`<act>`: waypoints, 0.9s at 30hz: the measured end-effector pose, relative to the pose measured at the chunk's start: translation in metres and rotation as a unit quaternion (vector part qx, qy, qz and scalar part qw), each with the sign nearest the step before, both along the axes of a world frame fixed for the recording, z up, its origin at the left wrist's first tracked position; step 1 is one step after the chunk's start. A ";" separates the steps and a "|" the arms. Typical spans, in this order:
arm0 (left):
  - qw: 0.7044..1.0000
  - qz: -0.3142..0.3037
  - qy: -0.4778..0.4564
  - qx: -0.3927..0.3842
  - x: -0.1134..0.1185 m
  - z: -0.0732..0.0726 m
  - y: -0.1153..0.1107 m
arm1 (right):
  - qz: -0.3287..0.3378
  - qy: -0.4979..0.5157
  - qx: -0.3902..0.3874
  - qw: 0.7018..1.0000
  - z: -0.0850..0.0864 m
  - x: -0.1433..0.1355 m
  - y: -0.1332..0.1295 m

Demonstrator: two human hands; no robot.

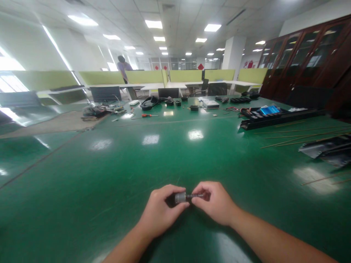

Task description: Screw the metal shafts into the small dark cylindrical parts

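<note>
Near the front of the green table, my left hand (163, 206) grips a small grey metal cylinder (180, 198) between thumb and fingers. A thin dark shaft (192, 196), which looks ridged, sticks out from the cylinder's right end. My right hand (215, 201) pinches that shaft with thumb and forefinger, its other fingers curled. The two hands are close together but apart, and the piece lies level between them just over the tabletop. The shaft's far end is partly hidden by my right fingers.
The green table (131, 164) holds an orange screwdriver (146, 115), a pile of cables and parts (95, 110), a white box (211, 104), black rails (274, 118) and thin rods (287, 138) at the right. A person (124, 67) stands beyond the desks.
</note>
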State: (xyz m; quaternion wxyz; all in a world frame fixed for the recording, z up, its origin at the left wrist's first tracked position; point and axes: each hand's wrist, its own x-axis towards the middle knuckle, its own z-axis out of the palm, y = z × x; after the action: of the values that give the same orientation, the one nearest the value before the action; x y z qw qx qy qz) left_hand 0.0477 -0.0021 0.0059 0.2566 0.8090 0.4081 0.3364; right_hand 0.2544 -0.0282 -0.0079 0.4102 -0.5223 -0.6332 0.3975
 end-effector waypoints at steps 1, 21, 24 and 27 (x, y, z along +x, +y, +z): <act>1.000 0.000 0.001 0.001 0.000 0.000 0.000 | 0.000 0.000 0.000 1.000 0.000 0.000 0.000; 1.000 0.002 -0.001 -0.010 -0.001 0.001 0.000 | 0.004 -0.013 0.002 1.000 0.000 0.001 0.000; 1.000 0.003 -0.002 -0.012 -0.002 -0.001 0.000 | 0.003 -0.019 0.002 1.000 -0.001 0.001 0.000; 1.000 0.003 -0.001 -0.012 -0.003 -0.001 0.000 | 0.002 -0.019 0.000 1.000 0.000 0.002 0.000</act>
State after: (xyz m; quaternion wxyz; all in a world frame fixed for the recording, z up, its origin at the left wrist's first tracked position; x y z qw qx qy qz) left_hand 0.0452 -0.0018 0.0045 0.2658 0.8043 0.4146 0.3326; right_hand 0.2560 -0.0283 -0.0077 0.3972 -0.5285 -0.6421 0.3881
